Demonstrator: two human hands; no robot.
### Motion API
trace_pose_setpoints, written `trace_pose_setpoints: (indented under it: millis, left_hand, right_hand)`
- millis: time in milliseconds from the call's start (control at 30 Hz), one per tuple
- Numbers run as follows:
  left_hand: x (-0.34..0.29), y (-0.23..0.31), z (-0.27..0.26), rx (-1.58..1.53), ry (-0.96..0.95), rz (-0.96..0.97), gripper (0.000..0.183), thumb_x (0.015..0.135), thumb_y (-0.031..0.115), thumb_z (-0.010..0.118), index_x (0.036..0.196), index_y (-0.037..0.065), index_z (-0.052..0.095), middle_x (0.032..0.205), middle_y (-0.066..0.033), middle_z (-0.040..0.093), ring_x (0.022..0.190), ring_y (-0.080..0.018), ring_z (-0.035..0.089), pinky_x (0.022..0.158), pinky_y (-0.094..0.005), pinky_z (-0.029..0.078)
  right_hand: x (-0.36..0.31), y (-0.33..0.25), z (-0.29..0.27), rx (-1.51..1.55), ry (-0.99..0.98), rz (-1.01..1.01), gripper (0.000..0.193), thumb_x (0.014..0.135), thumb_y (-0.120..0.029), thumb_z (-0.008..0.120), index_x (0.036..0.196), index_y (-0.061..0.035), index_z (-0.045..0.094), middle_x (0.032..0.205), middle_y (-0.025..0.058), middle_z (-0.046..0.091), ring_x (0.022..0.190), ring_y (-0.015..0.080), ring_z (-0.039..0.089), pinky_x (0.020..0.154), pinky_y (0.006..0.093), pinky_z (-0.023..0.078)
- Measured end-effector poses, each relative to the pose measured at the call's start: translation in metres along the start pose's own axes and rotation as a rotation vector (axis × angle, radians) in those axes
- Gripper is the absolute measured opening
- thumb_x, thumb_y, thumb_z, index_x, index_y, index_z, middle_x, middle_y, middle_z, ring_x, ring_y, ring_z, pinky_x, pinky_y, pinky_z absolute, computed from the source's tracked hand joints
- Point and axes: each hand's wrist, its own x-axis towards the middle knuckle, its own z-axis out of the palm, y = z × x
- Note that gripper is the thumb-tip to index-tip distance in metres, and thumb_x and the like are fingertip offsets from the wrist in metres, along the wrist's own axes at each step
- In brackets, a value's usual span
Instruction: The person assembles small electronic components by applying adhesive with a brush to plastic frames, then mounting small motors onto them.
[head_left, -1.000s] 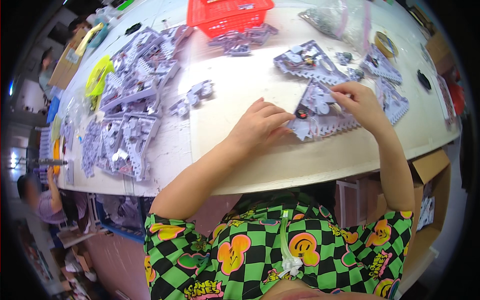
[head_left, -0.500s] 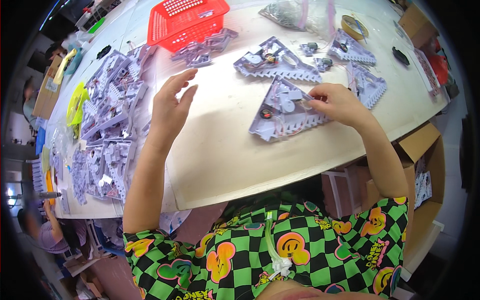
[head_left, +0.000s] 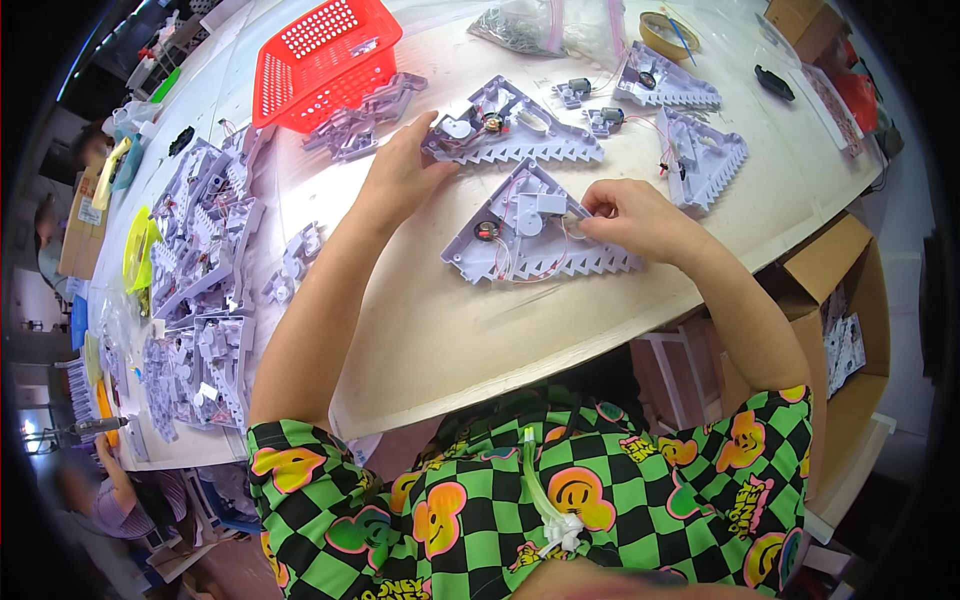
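A light grey triangular plastic housing (head_left: 465, 262) with a saw-toothed edge lies in front of me, carrying a white gearbox (head_left: 530, 216), a small round black part (head_left: 486, 231) and thin red and white wires. My right hand (head_left: 640, 222) is closed in a pinch at this housing's right side; its fingertips partly hide the spot. Behind it lies a second toothed housing (head_left: 530, 150) with similar parts inside. My left hand (head_left: 400, 178) has its thumb and fingers about the left corner of that second housing.
Two more toothed housings (head_left: 665, 80) (head_left: 705, 160) and small wired motors (head_left: 605, 122) lie at the back right. A red basket (head_left: 325, 75) stands behind loose grey parts (head_left: 365, 120). Piled housings (head_left: 210, 250) cover the left side. An open carton (head_left: 850, 290) is at right.
My left hand has moved right and forward to the second housing's left corner. My right hand stays pinched at the nearer housing. The whole view has shifted slightly.
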Motion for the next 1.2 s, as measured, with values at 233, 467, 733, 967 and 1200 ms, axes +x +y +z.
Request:
trace_pose_setpoints:
  millis: [233,467,733,967,1200]
  left_hand:
    - [-0.006,-0.007,-0.004,0.138,0.086,-0.063,0.059,0.074,0.015,0.072,0.126,-0.002,0.048,0.107,-0.0192,0.059,0.089,-0.0262,0.061,0.08,-0.0338,0.048]
    - [-0.018,0.003,-0.006,0.379,0.141,-0.158,0.062,0.077,0.035,0.069,0.125,0.002,0.049,0.107,-0.0174,0.06,0.092,-0.0298,0.061,0.08,-0.0371,0.048]
    - [-0.027,0.017,0.009,0.51,0.162,-0.092,0.057,0.077,0.043,0.067,0.111,-0.001,0.053,0.095,-0.0153,0.06,0.089,-0.0299,0.06,0.074,-0.0396,0.049]
    - [-0.026,0.029,0.013,0.509,0.109,-0.143,0.056,0.081,0.044,0.063,0.117,0.001,0.053,0.098,-0.0144,0.061,0.095,-0.0294,0.058,0.08,-0.0401,0.047]
    - [-0.028,0.031,0.02,0.473,0.183,-0.029,0.053,0.077,0.04,0.067,0.109,0.0,0.056,0.088,-0.0134,0.061,0.084,-0.0289,0.06,0.07,-0.04,0.047]
  right_hand:
    - [0.001,0.008,0.006,0.5,-0.243,0.145,0.023,0.078,-0.022,0.064,0.087,-0.001,0.064,0.077,0.0029,0.062,0.067,0.01,0.056,0.06,0.0257,0.044]
    - [-0.003,0.025,0.007,0.838,-0.158,0.17,0.02,0.083,-0.02,0.062,0.092,-0.0019,0.059,0.068,-0.0026,0.052,0.056,0.0041,0.044,0.049,0.0201,0.035]
    - [0.011,0.0,0.011,0.92,0.094,0.074,0.022,0.086,-0.024,0.06,0.091,-0.0035,0.056,0.067,-0.0021,0.052,0.055,0.0044,0.047,0.05,0.0198,0.038]
    - [0.065,-0.015,0.023,1.029,0.215,0.123,0.018,0.088,-0.024,0.058,0.094,-0.0068,0.056,0.074,-0.0023,0.058,0.06,0.0047,0.051,0.059,0.0235,0.047]
    - [0.095,-0.025,0.042,1.18,0.262,0.13,0.02,0.086,-0.022,0.062,0.092,-0.0043,0.056,0.076,0.0015,0.058,0.062,0.0094,0.053,0.06,0.0281,0.052]
